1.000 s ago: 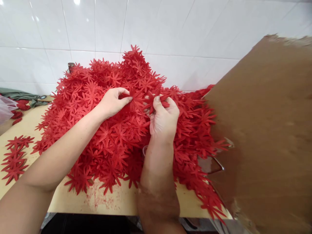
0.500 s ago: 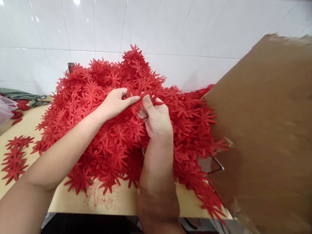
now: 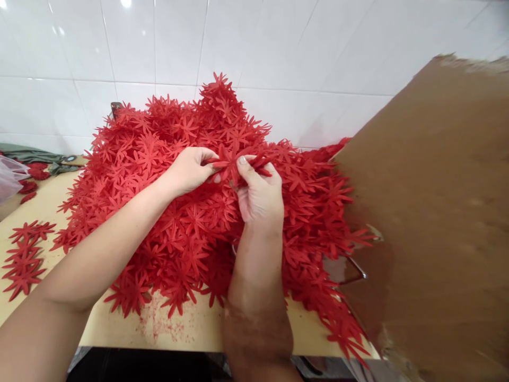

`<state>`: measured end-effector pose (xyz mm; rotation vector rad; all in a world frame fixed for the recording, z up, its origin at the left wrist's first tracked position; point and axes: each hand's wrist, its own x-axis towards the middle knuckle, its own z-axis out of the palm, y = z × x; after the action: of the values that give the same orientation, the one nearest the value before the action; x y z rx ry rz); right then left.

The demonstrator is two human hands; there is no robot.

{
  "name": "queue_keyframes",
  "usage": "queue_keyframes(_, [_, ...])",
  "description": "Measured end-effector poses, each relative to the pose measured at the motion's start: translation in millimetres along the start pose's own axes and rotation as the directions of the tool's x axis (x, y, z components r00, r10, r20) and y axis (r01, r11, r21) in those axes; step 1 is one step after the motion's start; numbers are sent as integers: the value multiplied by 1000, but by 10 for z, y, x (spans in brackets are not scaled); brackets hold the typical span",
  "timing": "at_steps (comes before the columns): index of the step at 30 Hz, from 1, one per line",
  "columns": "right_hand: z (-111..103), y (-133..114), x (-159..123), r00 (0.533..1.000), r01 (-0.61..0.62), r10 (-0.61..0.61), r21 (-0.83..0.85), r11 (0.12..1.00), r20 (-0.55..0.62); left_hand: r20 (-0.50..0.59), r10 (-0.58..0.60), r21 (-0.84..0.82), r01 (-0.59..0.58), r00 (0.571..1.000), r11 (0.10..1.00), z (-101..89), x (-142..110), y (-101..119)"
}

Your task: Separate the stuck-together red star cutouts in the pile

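Note:
A large heap of red star-shaped fabric flower pieces [image 3: 159, 212] covers the middle of the table. In front of it, my left hand [image 3: 194, 167] pinches the left petals of one red fabric flower piece [image 3: 230, 159] between thumb and fingers. My right hand [image 3: 258, 183] is closed, thumb on top, with red flower pieces in its fingers. Its thumb presses at the right side of the same piece that my left hand holds. How many pieces lie in the right hand cannot be made out. Fingertips of both hands are partly hidden behind the petals.
Tall brown cardboard [image 3: 437, 212] stands at the right, beside a bent metal wire [image 3: 357, 268]. A short row of red flower pieces [image 3: 24, 260] lies on the pale tabletop [image 3: 191, 323] at left. Green cloth [image 3: 32, 154] is at the far left, before the white tiled wall [image 3: 298, 48].
My right hand moved left to meet my left hand, and a flower piece now spans both. My left hand came together with it, then drew slightly back left, holding the petals.

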<state>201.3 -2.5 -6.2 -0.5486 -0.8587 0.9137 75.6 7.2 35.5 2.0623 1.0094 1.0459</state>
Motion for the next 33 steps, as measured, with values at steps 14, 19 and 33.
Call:
queue_keyframes(14, [-20,-1,27,998,-3,-1,-66,998,-57,-52,-5,-86,0,999,996,64,41,28])
queue_keyframes(19, [-112,25,110,985,65,-85,-133,989,-151,-46,4,-130,-10,999,991,41,65,28])
queue_keyframes(33, [-44,68,93,982,96,-129,-217,971,-141,-314,171,359,-50,934,932,-11,82,25])
